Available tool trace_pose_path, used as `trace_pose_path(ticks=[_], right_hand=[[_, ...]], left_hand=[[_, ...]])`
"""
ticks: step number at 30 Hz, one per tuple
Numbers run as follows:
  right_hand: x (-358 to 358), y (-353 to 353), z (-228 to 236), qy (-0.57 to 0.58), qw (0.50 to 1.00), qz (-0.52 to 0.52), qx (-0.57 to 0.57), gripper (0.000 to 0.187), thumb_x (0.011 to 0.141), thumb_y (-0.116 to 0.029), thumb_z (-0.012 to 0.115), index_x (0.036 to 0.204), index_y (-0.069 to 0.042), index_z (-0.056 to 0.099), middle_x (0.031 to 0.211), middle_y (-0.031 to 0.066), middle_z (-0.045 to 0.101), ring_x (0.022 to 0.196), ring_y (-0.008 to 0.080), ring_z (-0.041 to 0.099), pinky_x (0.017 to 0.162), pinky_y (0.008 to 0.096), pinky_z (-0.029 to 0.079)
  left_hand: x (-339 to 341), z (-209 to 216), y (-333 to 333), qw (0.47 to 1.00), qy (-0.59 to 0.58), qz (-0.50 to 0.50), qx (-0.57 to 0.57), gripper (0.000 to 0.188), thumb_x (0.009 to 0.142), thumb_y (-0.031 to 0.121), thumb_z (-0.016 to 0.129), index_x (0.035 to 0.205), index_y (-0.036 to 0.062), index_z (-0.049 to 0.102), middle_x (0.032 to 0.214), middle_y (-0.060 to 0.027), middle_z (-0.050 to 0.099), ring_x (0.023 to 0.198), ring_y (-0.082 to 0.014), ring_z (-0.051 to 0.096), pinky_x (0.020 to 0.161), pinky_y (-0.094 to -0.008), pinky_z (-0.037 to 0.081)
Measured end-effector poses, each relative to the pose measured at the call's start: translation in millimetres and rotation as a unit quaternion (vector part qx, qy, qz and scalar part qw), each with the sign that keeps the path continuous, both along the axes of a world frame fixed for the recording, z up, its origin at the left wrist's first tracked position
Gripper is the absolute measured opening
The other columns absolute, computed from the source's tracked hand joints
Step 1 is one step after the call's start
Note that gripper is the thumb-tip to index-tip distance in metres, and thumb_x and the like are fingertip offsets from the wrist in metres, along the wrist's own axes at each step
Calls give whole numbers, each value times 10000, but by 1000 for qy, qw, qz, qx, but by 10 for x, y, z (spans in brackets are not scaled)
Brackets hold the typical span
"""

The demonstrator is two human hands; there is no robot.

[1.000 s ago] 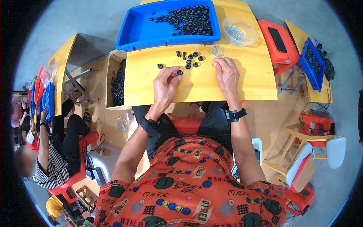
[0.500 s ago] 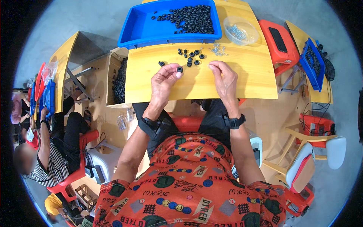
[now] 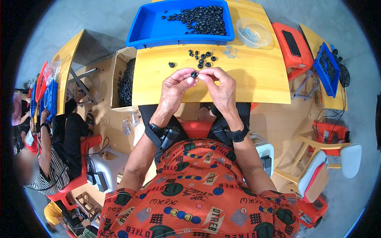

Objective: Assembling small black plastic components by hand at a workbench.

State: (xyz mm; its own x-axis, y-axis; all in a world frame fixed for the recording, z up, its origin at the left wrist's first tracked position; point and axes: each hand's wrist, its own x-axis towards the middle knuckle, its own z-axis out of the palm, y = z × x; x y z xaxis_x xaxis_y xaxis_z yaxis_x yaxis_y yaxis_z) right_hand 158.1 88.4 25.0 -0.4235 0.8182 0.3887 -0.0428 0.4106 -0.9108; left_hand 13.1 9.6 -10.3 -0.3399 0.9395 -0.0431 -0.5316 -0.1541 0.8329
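Above the near part of the yellow table, my left hand [image 3: 174, 88] pinches a small round black plastic piece [image 3: 194, 74] between thumb and fingertips. The fingertips of my right hand [image 3: 221, 88] are closed together against the right side of that piece. Whatever lies between the right fingertips is too small to make out. Just beyond my hands, several loose black pieces [image 3: 201, 61] rest on the tabletop, with one black piece [image 3: 171, 64] apart to the left. A scatter of tiny silvery metal parts [image 3: 230, 51] lies to their right.
A blue tray [image 3: 145, 27] of black pieces stands at the far side of the yellow table [image 3: 262, 75]. Beside it is a clear plastic bowl [image 3: 263, 39] with silvery parts. A cardboard box [image 3: 116, 81] stands left, a red stool [image 3: 291, 59] right. Another person [image 3: 49, 168] sits at left.
My right hand has moved left and met the black piece in my left hand. The left hand has shifted slightly right with the piece.
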Motion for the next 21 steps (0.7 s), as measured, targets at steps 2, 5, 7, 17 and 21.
trace_pose_path(ticks=[2,5,7,17,21], right_hand=[[-1,-12,17,-5,1000,5,3,67,867,-40,712,920,-2,693,827,78,682,722,152,645,671,279,522],[-1,-28,43,-9,1000,19,-5,73,868,-49,716,916,0,690,826,80,683,723,154,653,674,282,528],[-1,-30,40,-10,999,29,-16,83,867,-56,721,915,2,688,828,81,686,724,153,657,674,283,530],[14,5,-65,-28,994,54,-91,165,850,-91,741,978,-10,675,874,81,673,777,158,656,705,294,529],[46,-69,-8,-82,994,41,52,332,803,-58,746,1120,-36,649,1038,106,641,907,233,651,770,345,539]], left_hand=[[25,26,-5,1000,9,5,-1,298,910,-51,636,1203,3,656,1094,-117,709,967,-173,677,892,-296,554],[46,39,-16,998,59,9,-25,288,902,-46,645,1186,1,668,1066,-95,712,969,-156,665,890,-287,543],[56,16,-17,997,68,19,-21,276,896,-40,655,1168,0,681,1055,-83,711,964,-142,653,886,-279,530],[31,0,-43,998,33,-22,-54,269,916,-18,651,1182,11,670,1107,-95,698,990,-189,667,902,-309,554],[13,1,-33,996,-81,-22,-41,245,932,0,630,1176,1,659,1107,-111,695,1005,-212,677,898,-323,563]])
